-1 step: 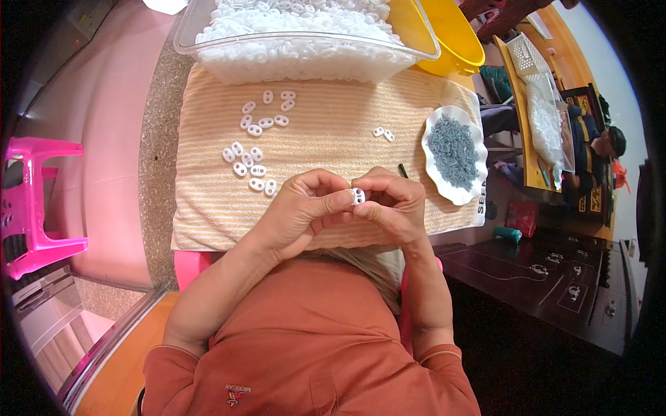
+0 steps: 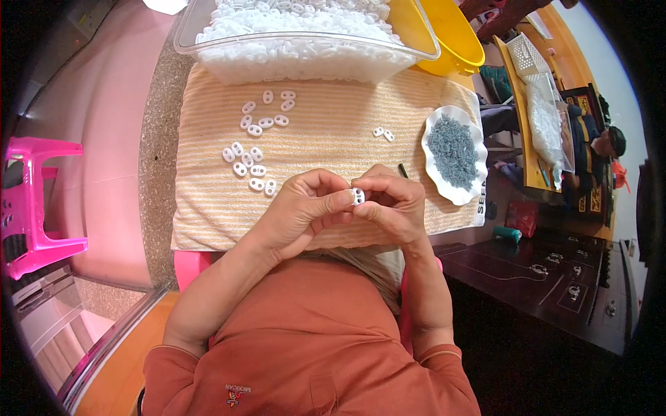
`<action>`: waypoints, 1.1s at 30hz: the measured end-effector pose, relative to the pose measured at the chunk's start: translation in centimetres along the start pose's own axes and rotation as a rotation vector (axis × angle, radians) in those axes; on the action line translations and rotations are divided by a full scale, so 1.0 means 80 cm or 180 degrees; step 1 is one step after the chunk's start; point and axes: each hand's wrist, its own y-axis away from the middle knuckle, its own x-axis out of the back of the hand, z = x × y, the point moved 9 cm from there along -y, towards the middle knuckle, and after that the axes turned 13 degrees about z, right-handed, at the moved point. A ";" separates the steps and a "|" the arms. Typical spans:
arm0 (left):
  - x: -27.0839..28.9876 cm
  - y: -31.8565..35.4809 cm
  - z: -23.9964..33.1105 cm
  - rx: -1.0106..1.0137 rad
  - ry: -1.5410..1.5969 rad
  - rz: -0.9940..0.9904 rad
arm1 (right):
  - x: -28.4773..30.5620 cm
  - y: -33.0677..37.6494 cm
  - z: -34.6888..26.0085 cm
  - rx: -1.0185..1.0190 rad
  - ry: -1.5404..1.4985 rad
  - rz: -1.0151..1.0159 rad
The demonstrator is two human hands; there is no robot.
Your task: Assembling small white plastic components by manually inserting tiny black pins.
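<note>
left hand (image 2: 298,211) + right hand (image 2: 397,201): I see both pinching one white piece (image 2: 359,196) | where: left of plate (image 2: 460,197), not touching | risk: I reckon piece slips loose; cause: tiny, fingertip-only hold

White piece (image 2: 359,197) (small) between hands (image 2: 295,211) (image 2: 399,208)

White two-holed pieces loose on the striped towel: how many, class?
18: eight in the upper-left cluster, eight in the left cluster below it, two pieces left of the scalloped white plate. Others may be hidden.
</note>
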 end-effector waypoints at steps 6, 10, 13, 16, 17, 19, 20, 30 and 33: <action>-0.004 0.002 -0.002 0.0149 0.0063 -0.0156 | -0.003 -0.002 -0.009 0.0212 0.0242 -0.0109; -0.005 0.000 -0.004 0.0074 0.0081 -0.0249 | -0.010 -0.001 -0.016 0.0123 0.0168 -0.0127; -0.012 0.004 -0.003 0.0028 0.0114 -0.0389 | -0.008 0.000 -0.018 0.0103 0.0145 -0.0070; -0.008 0.004 -0.005 -0.0052 0.0115 -0.0345 | -0.009 0.001 -0.019 0.0497 0.0439 -0.0262; -0.011 0.006 -0.003 -0.0069 0.0105 -0.0371 | -0.009 0.002 -0.020 0.0527 0.0450 -0.0262; -0.016 0.010 -0.003 0.0014 0.0129 -0.0409 | -0.009 0.004 -0.022 0.0478 0.0400 -0.0222; -0.019 0.012 -0.003 -0.0008 0.0119 -0.0437 | -0.010 0.005 -0.026 0.0623 0.0456 -0.0247; -0.013 0.008 0.001 -0.0208 0.0021 -0.0328 | -0.009 0.004 -0.017 0.0018 0.0375 -0.0104; -0.017 0.012 0.008 -0.0242 -0.0005 -0.0231 | -0.009 -0.001 -0.035 0.0112 0.0990 -0.0136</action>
